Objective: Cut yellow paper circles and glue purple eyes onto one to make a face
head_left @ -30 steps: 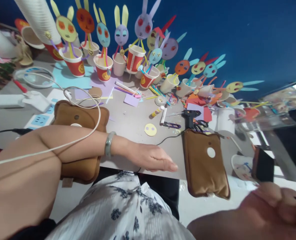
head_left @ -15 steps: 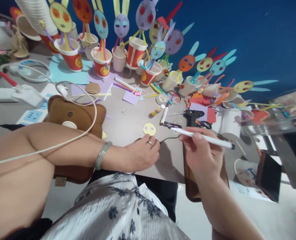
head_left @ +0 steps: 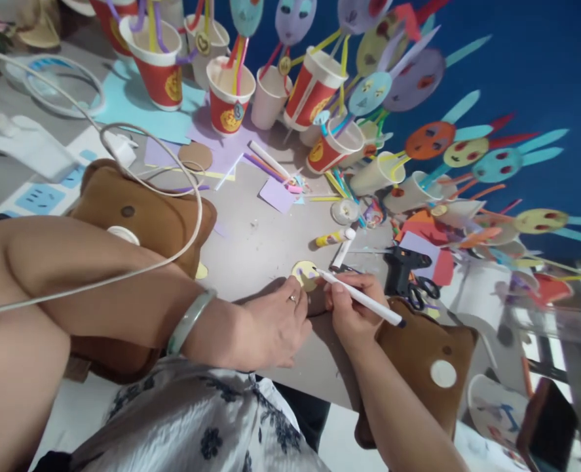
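Note:
A small yellow paper disc (head_left: 310,270) with purple spots for eyes lies on the table in front of me. My left hand (head_left: 270,328), wearing a ring and a bangle, has its fingers bent together and holds the disc by its near left edge. In my right hand (head_left: 353,308) is a white marker pen (head_left: 363,300), gripped like a writing tool. Its dark tip is at the disc's right part; whether it touches the paper I cannot tell. Just beyond the disc lie a yellow glue stick (head_left: 334,237) and a marker cap or pen (head_left: 342,252).
Paper cups (head_left: 231,95) with rabbit-faced paper figures line the back. A hot glue gun (head_left: 407,261) and black-handled scissors (head_left: 424,292) lie to the right. Brown cushions (head_left: 143,210) rest beneath my forearms. A white cable (head_left: 199,216) crosses my left arm.
My right hand has moved left and brought the marker's tip to the disc. The disc has come a little nearer me, still under my left fingers. The view has tilted and shifted.

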Motion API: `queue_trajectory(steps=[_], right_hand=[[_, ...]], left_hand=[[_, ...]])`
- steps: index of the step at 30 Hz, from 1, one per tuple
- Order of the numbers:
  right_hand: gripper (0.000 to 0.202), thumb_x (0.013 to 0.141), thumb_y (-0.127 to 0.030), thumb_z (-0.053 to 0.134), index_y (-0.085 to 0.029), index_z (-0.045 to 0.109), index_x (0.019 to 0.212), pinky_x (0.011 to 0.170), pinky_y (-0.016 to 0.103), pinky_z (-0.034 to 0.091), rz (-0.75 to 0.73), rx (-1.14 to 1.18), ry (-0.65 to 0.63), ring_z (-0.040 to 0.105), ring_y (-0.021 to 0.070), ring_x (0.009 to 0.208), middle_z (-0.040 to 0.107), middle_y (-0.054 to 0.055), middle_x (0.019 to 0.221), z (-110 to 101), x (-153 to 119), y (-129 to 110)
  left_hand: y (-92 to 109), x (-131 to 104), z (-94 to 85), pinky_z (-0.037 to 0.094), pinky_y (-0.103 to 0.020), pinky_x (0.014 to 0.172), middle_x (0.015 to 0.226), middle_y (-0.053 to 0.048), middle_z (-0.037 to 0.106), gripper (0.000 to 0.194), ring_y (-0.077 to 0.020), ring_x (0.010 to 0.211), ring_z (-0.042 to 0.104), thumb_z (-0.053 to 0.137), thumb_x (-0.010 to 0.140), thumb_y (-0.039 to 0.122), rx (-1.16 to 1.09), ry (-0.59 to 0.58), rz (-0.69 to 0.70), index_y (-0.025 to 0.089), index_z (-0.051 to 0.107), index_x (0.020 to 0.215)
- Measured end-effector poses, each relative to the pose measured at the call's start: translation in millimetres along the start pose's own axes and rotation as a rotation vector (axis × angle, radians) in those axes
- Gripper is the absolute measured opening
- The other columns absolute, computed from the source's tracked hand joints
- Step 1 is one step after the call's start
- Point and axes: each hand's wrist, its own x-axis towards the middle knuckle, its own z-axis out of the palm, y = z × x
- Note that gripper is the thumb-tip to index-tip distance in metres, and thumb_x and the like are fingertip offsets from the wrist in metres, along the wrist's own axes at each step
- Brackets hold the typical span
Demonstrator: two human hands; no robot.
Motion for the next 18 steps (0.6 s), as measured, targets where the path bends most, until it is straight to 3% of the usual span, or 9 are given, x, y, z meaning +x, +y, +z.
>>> queue_trajectory(steps=[3,10,18], right_hand=[[0.027,0.082,-0.045,0.075,-0.023,0.061,0.089,0.058,0.035,0.054,-0.071,-0.044,0.07,0.07,0.0227,0.075,0.07,0.004,0.079,2,1,0],[0.014,0.087,-0.035,0.07,-0.023,0.067,0.093,0.064,0.037,0.056,-0.165,-0.163,-0.032,0.073,0.023,0.075,0.075,0.006,0.084,2,2,-13],[0.01,0.085,-0.033,0.069,-0.024,0.069,0.09,0.062,0.034,0.058,-0.217,-0.365,-0.024,0.073,0.0216,0.07,0.077,0.005,0.081,2,3,-20]], left_hand=[[1,2,0.4,0.038,-0.058,0.107,0.125,-0.026,0.069,0.069,-0.0425,0.12,0.062,0.06,0.085,0.069,0.004,-0.037,-0.013,0.01,0.074,0.118],[5,1,4.6,0.032,-0.059,0.116,0.129,-0.028,0.067,0.079,-0.0441,0.125,0.06,0.063,0.079,0.076,-0.03,-0.009,-0.066,0.007,0.075,0.116],[1,0,-0.2,0.034,-0.059,0.114,0.13,-0.031,0.065,0.076,-0.0465,0.124,0.062,0.063,0.079,0.076,-0.012,-0.014,-0.041,0.007,0.074,0.107]])
